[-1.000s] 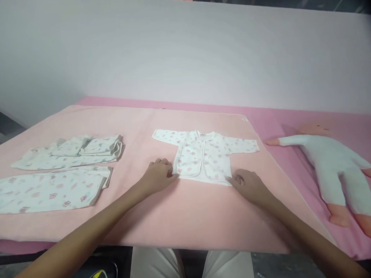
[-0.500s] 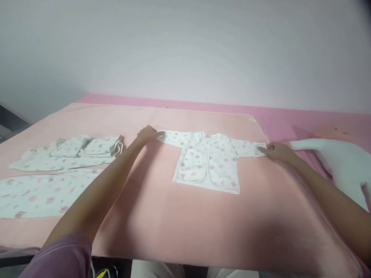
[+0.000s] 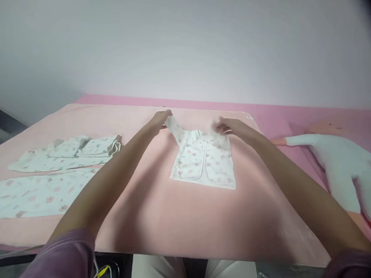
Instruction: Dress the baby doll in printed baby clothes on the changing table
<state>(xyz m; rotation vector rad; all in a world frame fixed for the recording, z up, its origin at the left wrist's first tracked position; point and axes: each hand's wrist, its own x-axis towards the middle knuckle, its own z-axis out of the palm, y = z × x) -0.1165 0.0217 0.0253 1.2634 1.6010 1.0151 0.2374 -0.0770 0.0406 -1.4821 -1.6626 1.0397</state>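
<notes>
Both hands grasp the sleeves of the small jacket (image 3: 202, 165), whose body has stayed flat, front up, on the peach cloth (image 3: 183, 222). The left hand (image 3: 161, 120) pinches one sleeve end, now raised rather than stretched outward. The right hand (image 3: 231, 127), blurred, has come inward near the collar, holding the other sleeve bent over the chest. Leftward, the folded garments (image 3: 80, 149) lie as before; rightward, the doll (image 3: 338, 160) does too.
</notes>
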